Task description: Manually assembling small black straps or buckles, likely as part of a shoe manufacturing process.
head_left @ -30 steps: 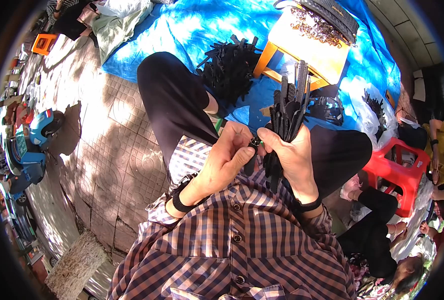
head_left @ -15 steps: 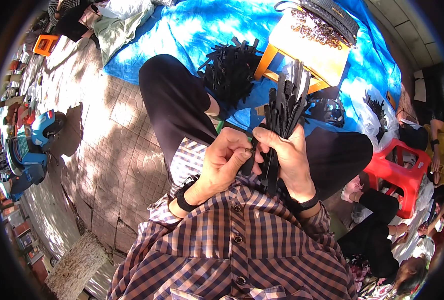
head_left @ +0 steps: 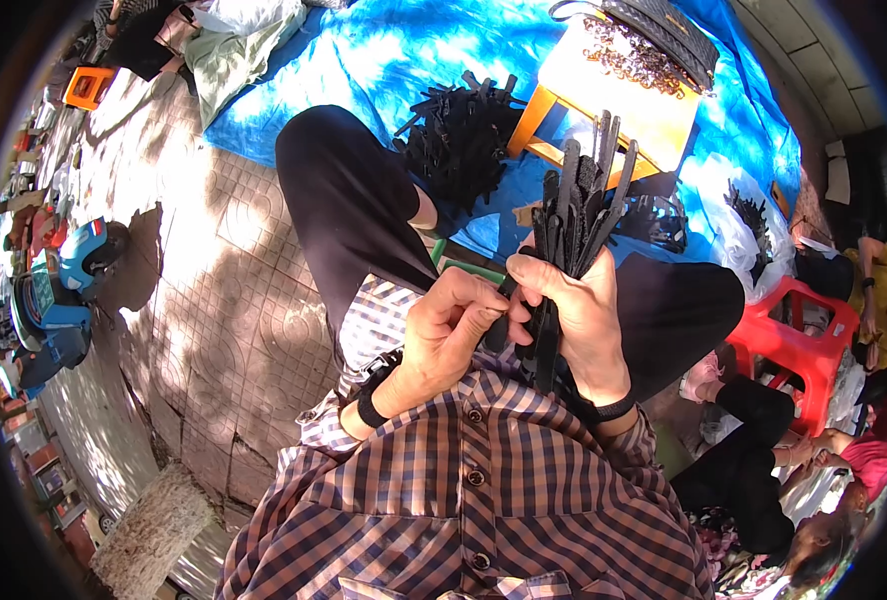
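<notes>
Over lap | right hand (head_left: 579,320) grip clasps black strips (head_left: 579,215) | left hand (head_left: 449,335) pinches strip, end hidden

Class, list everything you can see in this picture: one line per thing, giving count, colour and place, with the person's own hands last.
bundle of flat black strips: one bundle, black, upright in the right hand
heap of black strips: one, black, on the tarp beyond the knees
blue plastic tarp: one, blue, over the paving
orange wooden stool: one, orange, on the tarp
red plastic stool: one, red, at right
left hand: one, pinching at the bundle's lower end
right hand: one, gripping the bundle
</notes>
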A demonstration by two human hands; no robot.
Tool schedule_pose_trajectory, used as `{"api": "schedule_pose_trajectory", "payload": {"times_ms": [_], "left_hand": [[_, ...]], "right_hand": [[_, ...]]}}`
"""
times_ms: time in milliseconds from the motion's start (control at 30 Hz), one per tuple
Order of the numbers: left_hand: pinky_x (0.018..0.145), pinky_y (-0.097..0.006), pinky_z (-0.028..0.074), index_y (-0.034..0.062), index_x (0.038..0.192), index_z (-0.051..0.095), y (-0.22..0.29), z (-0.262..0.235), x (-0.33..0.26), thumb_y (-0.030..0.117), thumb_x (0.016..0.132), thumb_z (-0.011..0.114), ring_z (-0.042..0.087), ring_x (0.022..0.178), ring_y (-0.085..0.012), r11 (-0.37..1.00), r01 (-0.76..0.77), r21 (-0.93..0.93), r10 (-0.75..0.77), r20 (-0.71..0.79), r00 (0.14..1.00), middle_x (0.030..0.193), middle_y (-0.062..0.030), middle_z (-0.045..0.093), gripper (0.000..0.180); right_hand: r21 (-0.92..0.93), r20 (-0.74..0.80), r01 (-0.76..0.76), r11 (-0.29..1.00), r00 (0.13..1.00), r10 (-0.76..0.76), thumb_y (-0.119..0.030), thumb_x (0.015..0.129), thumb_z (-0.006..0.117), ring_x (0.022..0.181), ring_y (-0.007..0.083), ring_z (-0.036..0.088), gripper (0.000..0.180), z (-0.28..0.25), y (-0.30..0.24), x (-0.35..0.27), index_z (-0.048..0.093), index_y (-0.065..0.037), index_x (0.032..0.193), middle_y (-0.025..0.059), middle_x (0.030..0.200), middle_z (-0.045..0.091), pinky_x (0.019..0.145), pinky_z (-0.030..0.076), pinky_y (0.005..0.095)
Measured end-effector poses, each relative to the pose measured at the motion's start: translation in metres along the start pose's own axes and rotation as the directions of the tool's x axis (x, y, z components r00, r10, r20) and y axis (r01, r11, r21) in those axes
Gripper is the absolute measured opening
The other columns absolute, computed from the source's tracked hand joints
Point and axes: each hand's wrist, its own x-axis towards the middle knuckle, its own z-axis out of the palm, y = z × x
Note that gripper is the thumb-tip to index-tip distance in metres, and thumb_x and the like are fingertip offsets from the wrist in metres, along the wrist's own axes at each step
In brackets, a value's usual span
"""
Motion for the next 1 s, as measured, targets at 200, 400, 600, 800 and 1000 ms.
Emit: {"api": "schedule_pose_trajectory", "payload": {"times_ms": [200,400,600,800,1000], "left_hand": [[0.068,-0.033,0.056,0.0015,0.1,0.044,0.005,0.01,-0.007,0.009,0.097,0.047,0.066,0.072,-0.0237,0.989,0.086,-0.118,-0.102,-0.134,0.986,0.089,-0.0173,0.063,0.008],[0.067,-0.033,0.056,0.0008,0.101,0.045,0.009,0.011,-0.008,0.005,0.097,0.045,0.067,0.072,-0.0238,0.988,0.13,-0.079,-0.142,-0.172,0.975,0.089,-0.0166,0.063,0.006],[0.061,-0.031,0.054,0.0005,0.102,0.042,0.008,0.008,-0.008,-0.003,0.095,0.039,0.062,0.063,-0.0219,0.989,0.028,0.147,-0.002,-0.169,0.986,0.087,-0.0175,0.059,0.009],[0.055,-0.022,0.043,0.0036,0.106,0.047,0.016,0.026,0.011,0.014,0.094,0.051,0.049,0.058,-0.0099,0.965,0.261,0.007,-0.249,-0.269,0.93,0.076,-0.0019,0.049,0.017],[0.053,-0.02,0.033,0.0113,0.103,0.056,0.017,-0.007,0.007,0.041,0.094,0.05,0.046,0.062,-0.008,0.807,0.568,-0.164,-0.58,-0.405,0.707,0.076,0.0017,0.054,0.031]], "right_hand": [[-0.001,-0.04,0.011,1.0,0.999,-0.011,-0.003,0.08,0.067,0.05,0.0101,0.051,0.015,0.005,0.004,-0.003,0.055,-0.001,0.09,0.0013,0.061,0.049,0.043,0.043,0.0237],[-0.177,-0.019,0.155,0.972,0.987,-0.16,-0.007,0.081,0.07,0.05,0.0086,0.053,0.015,-0.005,0.013,0.004,0.058,0.001,0.084,0.002,0.063,0.056,0.043,0.043,0.0223],[-0.298,0.065,0.002,0.955,0.998,0.019,-0.004,0.08,0.068,0.055,0.0063,0.054,0.023,0.007,-0.018,0.004,0.056,0.003,0.099,0.0019,0.069,0.058,0.048,0.043,0.0219],[-0.213,0.037,0.275,0.938,0.961,-0.273,-0.008,0.08,0.062,0.044,0.0098,0.054,0.047,-0.01,0.013,0.006,0.044,0.006,0.122,0.0049,0.061,0.057,0.043,0.044,0.0265],[-0.589,0.194,0.53,0.611,0.826,-0.529,-0.02,0.076,0.073,0.098,0.0255,0.064,0.064,-0.005,0.009,0.007,0.044,0.012,0.124,0.0269,0.1,0.061,0.078,0.05,0.0323]]}}
